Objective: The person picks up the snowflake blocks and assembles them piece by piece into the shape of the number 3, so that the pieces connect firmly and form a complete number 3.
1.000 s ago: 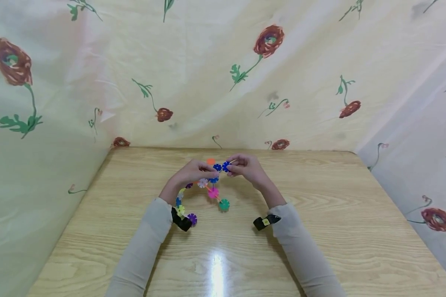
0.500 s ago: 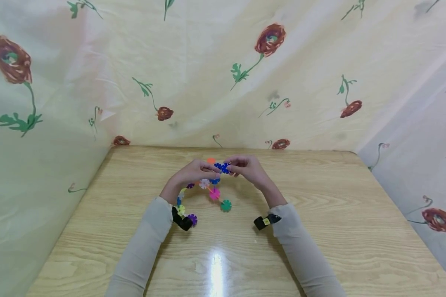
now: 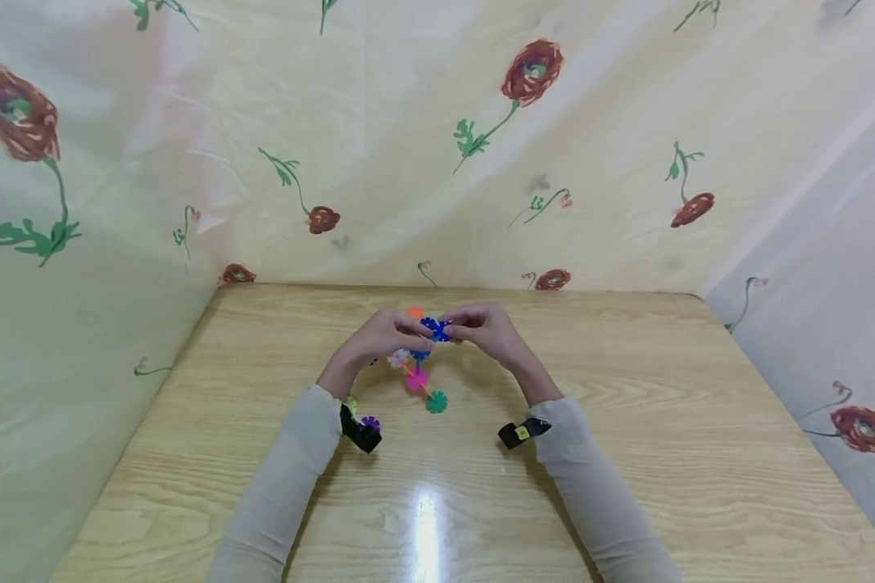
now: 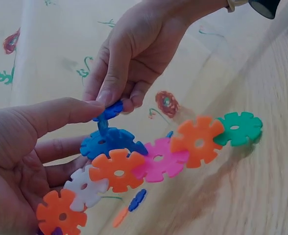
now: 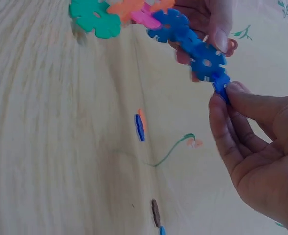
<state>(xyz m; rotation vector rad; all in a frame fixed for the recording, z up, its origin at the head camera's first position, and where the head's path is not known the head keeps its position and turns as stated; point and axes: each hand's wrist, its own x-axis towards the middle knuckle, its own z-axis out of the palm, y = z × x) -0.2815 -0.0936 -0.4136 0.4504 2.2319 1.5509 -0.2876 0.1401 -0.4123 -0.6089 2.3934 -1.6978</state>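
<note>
My left hand [image 3: 382,334] grips a chain of toothed plastic snowflake discs, its thumb and fingers at a blue disc [image 4: 109,143] near one end. From there the chain runs through orange, white and pink discs [image 4: 159,159] to a green disc [image 3: 436,402]. Another branch curves under the left wrist to a purple disc [image 3: 369,424], partly hidden by the strap. My right hand [image 3: 490,334] pinches a dark blue disc [image 5: 222,88] between thumb and fingers. That disc stands edge-on against the blue disc [image 5: 207,62] at the chain's end, their rims meeting.
Beyond the hands an orange disc [image 3: 416,312] lies on the wooden table [image 3: 627,421]. Close to it the right wrist view shows a blue disc [image 5: 139,128] and a brown disc [image 5: 156,212]. Flowered cloth [image 3: 379,162] hangs behind the table and along both sides.
The right hand's dark blue disc has moved left, from apart to meeting the chain's blue end disc. The chain's lower part shifts slightly, and the left wrist covers more of its curved branch.
</note>
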